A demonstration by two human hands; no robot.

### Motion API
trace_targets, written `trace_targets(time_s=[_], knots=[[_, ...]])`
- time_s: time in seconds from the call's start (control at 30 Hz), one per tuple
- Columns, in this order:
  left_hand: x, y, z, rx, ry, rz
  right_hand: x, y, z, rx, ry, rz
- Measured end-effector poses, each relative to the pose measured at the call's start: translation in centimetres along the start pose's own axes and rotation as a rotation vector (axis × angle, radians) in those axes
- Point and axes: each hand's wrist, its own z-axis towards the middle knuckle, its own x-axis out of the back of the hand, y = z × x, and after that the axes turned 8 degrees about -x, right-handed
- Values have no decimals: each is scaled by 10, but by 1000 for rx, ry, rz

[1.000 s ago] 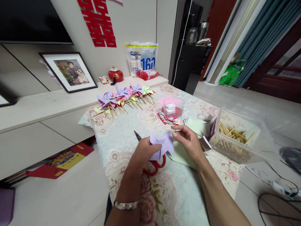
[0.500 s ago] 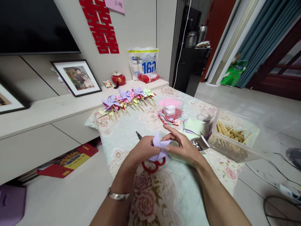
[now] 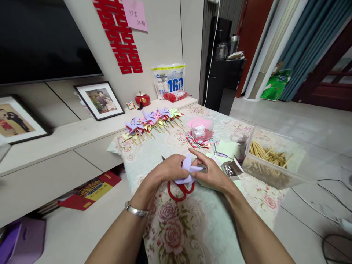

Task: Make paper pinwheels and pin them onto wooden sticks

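My left hand (image 3: 167,170) and my right hand (image 3: 210,172) meet over the floral tablecloth (image 3: 189,227) and pinch a folded lilac paper (image 3: 188,171) between their fingers. The paper's flaps are bent towards its middle. Red-handled scissors (image 3: 179,190) lie on the cloth right under the paper, blades pointing away to the left. A silver bracelet sits on my left wrist.
A row of finished paper pinwheels (image 3: 150,123) lies at the far edge. A small clear cup (image 3: 202,129) stands on coloured paper sheets (image 3: 199,141). A clear box of wooden sticks (image 3: 271,159) stands to the right, a small open box of pins (image 3: 229,169) beside it.
My right hand came down from holding a paper corner up and closed in on the lilac paper, folding its flaps inward. The head view tilted up and shifted.
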Motion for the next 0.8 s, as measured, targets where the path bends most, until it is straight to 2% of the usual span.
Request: trace_targets(time_s=[0.33, 0.57, 0.7, 0.8], knots=[[0, -1, 5, 1, -42, -26, -2, 10, 2, 35, -1, -41], [1, -4, 8, 6, -101, -34, -3, 11, 3, -5, -23, 2], [3, -4, 10, -7, -123, -153, -2, 5, 2, -45, -7, 92], [8, -1, 5, -37, -46, -325, -1, -1, 1, -70, 20, 237]])
